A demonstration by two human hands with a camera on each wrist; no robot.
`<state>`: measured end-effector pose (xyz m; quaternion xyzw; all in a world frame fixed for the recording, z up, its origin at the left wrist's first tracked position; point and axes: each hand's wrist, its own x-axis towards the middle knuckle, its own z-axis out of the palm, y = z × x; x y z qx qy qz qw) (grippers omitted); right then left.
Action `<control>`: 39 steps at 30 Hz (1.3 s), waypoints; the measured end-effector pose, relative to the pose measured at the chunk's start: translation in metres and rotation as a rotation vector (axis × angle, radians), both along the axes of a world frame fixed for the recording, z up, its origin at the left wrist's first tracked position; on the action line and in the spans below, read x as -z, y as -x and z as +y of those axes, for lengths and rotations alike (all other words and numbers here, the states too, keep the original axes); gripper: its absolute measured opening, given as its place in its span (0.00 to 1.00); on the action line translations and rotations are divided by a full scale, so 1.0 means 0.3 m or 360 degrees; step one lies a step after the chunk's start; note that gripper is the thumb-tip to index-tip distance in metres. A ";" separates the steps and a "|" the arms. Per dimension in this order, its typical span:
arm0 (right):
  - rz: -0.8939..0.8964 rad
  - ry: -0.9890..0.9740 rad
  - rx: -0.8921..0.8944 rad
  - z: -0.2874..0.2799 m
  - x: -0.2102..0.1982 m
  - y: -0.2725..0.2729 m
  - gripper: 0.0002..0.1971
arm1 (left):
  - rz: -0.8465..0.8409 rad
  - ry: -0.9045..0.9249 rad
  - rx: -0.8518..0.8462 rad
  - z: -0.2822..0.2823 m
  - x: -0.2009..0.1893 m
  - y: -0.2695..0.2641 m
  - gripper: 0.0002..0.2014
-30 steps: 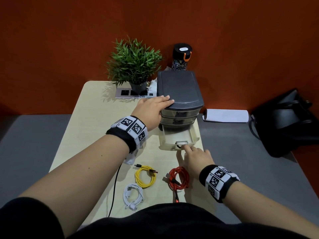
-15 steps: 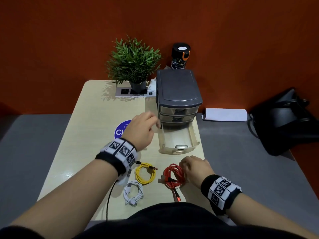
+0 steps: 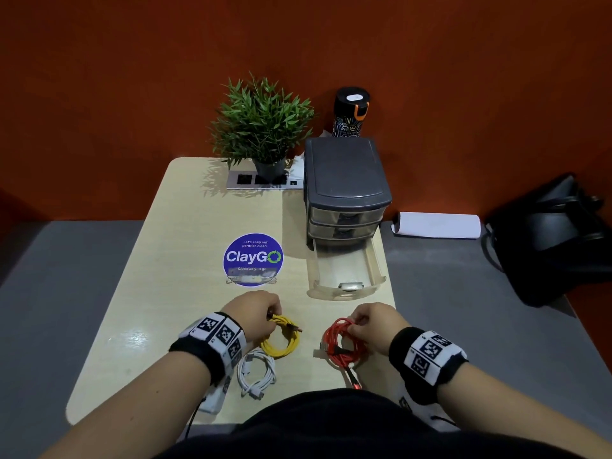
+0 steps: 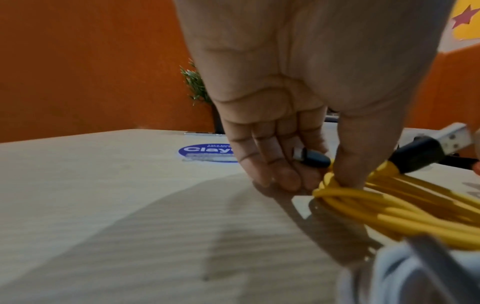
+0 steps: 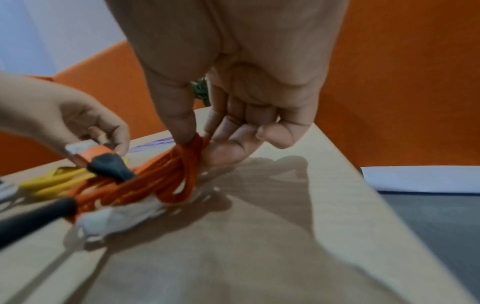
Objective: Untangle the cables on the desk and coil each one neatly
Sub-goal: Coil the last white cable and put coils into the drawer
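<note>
1. My left hand (image 3: 252, 313) pinches the coiled yellow cable (image 3: 281, 339) at its far edge, thumb and fingers curled round the strands
2. My right hand (image 3: 372, 324) pinches the coiled red cable (image 3: 337, 339) the same way, on the desk (image 3: 165, 293) near its front edge
3. The white cable (image 3: 256, 371) lies coiled just in front of the yellow one, untouched
4. The drawer unit (image 3: 344, 180) has its bottom drawer (image 3: 346, 270) pulled out, with nothing visible inside; the two upper drawers are shut

Dim overhead light, blurred wrist views
</note>
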<state>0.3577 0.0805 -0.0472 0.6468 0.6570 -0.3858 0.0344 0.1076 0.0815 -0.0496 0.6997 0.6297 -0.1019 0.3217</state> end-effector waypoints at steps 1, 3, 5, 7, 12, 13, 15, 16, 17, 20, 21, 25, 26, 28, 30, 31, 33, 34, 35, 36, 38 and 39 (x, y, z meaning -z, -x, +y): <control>0.0047 -0.0005 0.0023 0.013 -0.007 -0.009 0.04 | -0.0016 -0.0005 -0.0027 0.002 -0.002 0.004 0.08; 0.0181 -0.0044 0.0124 0.047 -0.028 -0.028 0.03 | -0.0057 -0.0002 -0.0110 0.014 -0.014 0.016 0.07; 0.0376 -0.0131 0.0330 0.085 -0.052 -0.043 0.05 | -0.0163 -0.0016 -0.0226 0.031 -0.030 0.032 0.06; 0.0571 -0.0239 0.0622 0.126 -0.073 -0.051 0.08 | -0.0346 -0.0069 -0.0373 0.052 -0.055 0.038 0.07; 0.0555 -0.0172 0.0797 0.194 -0.082 -0.041 0.06 | -0.0809 -0.0287 -0.0803 0.120 -0.122 -0.026 0.08; 0.0466 -0.0114 0.0722 0.196 -0.073 -0.038 0.04 | -0.0885 -0.0310 -0.0884 0.135 -0.129 -0.051 0.07; 0.0287 -0.0062 0.0569 0.190 -0.051 -0.034 0.04 | -0.0970 -0.0353 -0.1010 0.163 -0.136 -0.101 0.07; 0.0233 -0.0064 0.0540 0.183 -0.045 -0.033 0.05 | -0.0973 -0.0369 -0.1050 0.173 -0.138 -0.125 0.06; 0.0207 -0.0068 0.0544 0.176 -0.043 -0.034 0.06 | -0.0974 -0.0378 -0.1087 0.183 -0.139 -0.148 0.06; 0.0199 -0.0067 0.0568 0.151 -0.041 -0.042 0.06 | -0.0953 -0.0408 -0.1148 0.211 -0.128 -0.205 0.07; 0.0207 -0.0044 0.0574 0.142 -0.040 -0.045 0.06 | -0.0922 -0.0416 -0.1147 0.219 -0.121 -0.222 0.07; 0.0249 0.0007 0.0579 0.116 -0.040 -0.059 0.05 | -0.0686 -0.0416 -0.1009 0.237 -0.097 -0.284 0.07; 0.0266 -0.0007 0.0586 0.115 -0.045 -0.064 0.05 | -0.0637 -0.0412 -0.0962 0.240 -0.094 -0.298 0.07; 0.0323 -0.0051 0.0645 0.124 -0.056 -0.075 0.06 | -0.0553 -0.0403 -0.0881 0.244 -0.087 -0.320 0.05; 0.0391 -0.0075 0.0751 0.139 -0.068 -0.088 0.07 | -0.0482 -0.0398 -0.0841 0.248 -0.079 -0.337 0.04; 0.0416 -0.0073 0.0802 0.147 -0.073 -0.091 0.08 | -0.0467 -0.0397 -0.0838 0.249 -0.074 -0.344 0.04; 0.0458 -0.0059 0.0882 0.166 -0.081 -0.093 0.08 | -0.0485 -0.0408 -0.0865 0.253 -0.064 -0.355 0.05; 0.0477 -0.0047 0.0914 0.175 -0.083 -0.093 0.08 | -0.0509 -0.0427 -0.0879 0.255 -0.060 -0.359 0.06; 0.0485 -0.0027 0.0936 0.183 -0.084 -0.090 0.08 | -0.0529 -0.0453 -0.0883 0.257 -0.057 -0.361 0.07; 0.0479 -0.0007 0.0947 0.190 -0.085 -0.084 0.08 | -0.0540 -0.0479 -0.0873 0.259 -0.057 -0.361 0.08; 0.0469 0.0021 0.0976 0.206 -0.073 -0.072 0.09 | -0.0540 -0.0516 -0.0833 0.262 -0.059 -0.357 0.06; 0.0461 0.0038 0.0990 0.213 -0.069 -0.065 0.10 | -0.0535 -0.0529 -0.0816 0.261 -0.064 -0.353 0.05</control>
